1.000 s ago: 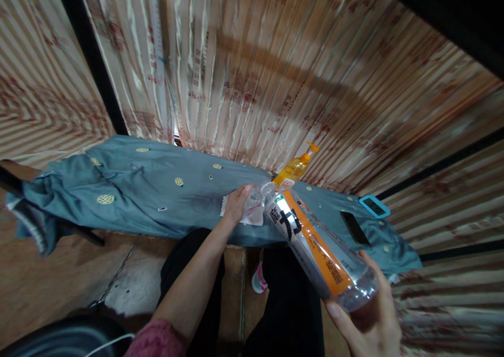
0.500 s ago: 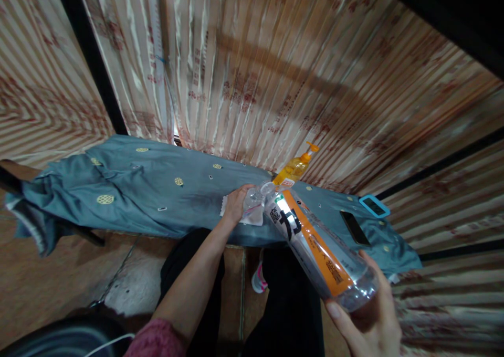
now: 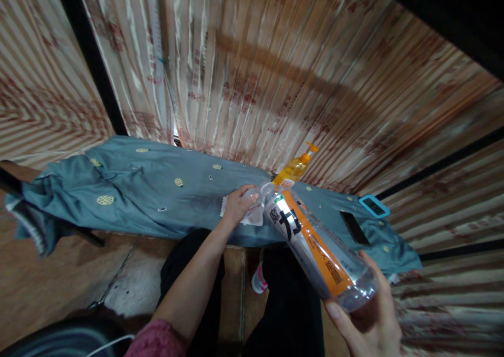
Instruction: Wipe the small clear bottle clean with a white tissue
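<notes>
A large clear plastic bottle (image 3: pixel 305 241) with an orange and silver label is tilted, its neck end low toward the middle and its base raised at the right. My right hand (image 3: pixel 374 317) is closed around the base, thumb below and fingers on the far side. My left hand (image 3: pixel 235 208) grips a small clear plastic container (image 3: pixel 254 194) against the large bottle's mouth. Its exact kind is hard to make out. Behind the mouths stands a pump bottle (image 3: pixel 293 171) of yellow liquid. A pale packet (image 3: pixel 255 218) lies under my left hand, partly covered.
A teal cloth (image 3: pixel 189 194) with pineapple prints covers the narrow table. At its right end lie a dark phone (image 3: pixel 354 228) and a blue-framed device (image 3: pixel 363 201). Striped curtain (image 3: pixel 252 73) hangs behind. A black round object (image 3: pixel 63 341) is at the lower left.
My left hand's fingers have shifted forward over the small clear container. The large bottle and my right hand stay in place.
</notes>
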A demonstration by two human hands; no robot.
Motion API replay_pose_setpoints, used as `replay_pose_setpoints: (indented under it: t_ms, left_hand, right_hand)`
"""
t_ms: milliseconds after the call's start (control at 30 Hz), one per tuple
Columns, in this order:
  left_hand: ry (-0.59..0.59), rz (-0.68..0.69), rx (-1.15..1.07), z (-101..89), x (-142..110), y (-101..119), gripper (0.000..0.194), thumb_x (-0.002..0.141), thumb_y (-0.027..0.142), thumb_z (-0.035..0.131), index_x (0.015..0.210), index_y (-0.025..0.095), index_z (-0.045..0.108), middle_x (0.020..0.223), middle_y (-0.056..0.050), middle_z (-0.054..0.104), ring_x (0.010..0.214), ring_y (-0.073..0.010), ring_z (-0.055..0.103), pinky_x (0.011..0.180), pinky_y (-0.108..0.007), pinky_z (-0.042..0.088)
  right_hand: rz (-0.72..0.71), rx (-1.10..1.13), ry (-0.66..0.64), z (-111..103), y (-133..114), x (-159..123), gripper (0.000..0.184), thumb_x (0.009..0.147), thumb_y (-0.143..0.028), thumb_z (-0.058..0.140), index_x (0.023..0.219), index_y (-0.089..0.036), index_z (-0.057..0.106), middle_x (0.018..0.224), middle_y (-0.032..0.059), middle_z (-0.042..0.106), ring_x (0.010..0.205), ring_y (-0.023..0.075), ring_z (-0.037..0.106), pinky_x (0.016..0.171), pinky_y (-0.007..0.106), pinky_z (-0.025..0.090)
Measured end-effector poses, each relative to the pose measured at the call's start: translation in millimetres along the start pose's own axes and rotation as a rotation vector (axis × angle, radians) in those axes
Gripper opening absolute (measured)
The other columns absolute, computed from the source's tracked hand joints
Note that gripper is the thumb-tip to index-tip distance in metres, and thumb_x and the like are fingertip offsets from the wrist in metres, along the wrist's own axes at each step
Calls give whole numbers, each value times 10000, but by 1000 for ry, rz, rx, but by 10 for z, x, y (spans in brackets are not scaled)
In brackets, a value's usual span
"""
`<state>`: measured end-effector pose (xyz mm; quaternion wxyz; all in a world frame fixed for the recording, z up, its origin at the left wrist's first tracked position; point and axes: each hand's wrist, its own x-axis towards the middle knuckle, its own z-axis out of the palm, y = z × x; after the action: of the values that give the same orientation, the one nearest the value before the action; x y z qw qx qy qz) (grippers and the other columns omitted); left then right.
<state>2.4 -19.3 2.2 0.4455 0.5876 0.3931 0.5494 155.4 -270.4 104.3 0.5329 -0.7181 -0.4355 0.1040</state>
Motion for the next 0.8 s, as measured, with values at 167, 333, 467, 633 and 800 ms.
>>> replay_pose_setpoints:
  t_ms: [167, 333, 467, 633, 800]
  left_hand:
    - [6, 5, 24, 21, 6, 18, 330, 745, 374, 750, 992, 154, 756, 964, -70, 791, 906, -241, 723, 874, -330, 553]
    - [54, -8, 27, 49, 16, -4, 333, 706, 366, 777, 962, 154, 759, 959, -72, 791, 908, -244, 724, 876, -330, 552]
    - [57, -9, 25, 51, 18, -6, 323, 705, 367, 776, 957, 166, 758, 955, -64, 791, 904, -244, 726, 871, -331, 556]
    - [59, -15, 25, 50, 18, -3, 354, 702, 389, 771, 972, 159, 758, 969, -78, 793, 933, -257, 728, 900, -360, 558]
    - [73, -16, 22, 54, 23, -19, 362, 697, 402, 770, 971, 166, 760, 954, -68, 795, 924, -258, 733, 901, -368, 566]
  right_hand:
    - [-60, -37, -12, -36, 97, 30, 960, 679, -546, 828, 1476, -168, 448, 1514, 162, 468, 1333, 384, 501, 912, 370, 513]
    - [-76, -55, -8, -36, 109, 40, 941, 687, -572, 817, 1464, -180, 459, 1548, 152, 435, 1367, 388, 471, 928, 376, 510]
    - [-18, 2, -11, -7, 38, 24, 966, 690, -570, 814, 1483, -175, 429, 1585, 153, 391, 1432, 391, 389, 895, 362, 519]
    - [68, 61, -19, 27, -37, 0, 1016, 676, -576, 820, 1508, -187, 387, 1567, 169, 421, 1383, 394, 463, 896, 393, 529]
    - [60, 69, -24, 25, -24, 0, 990, 692, -558, 817, 1510, -203, 386, 1523, 170, 481, 1330, 386, 528, 929, 423, 526]
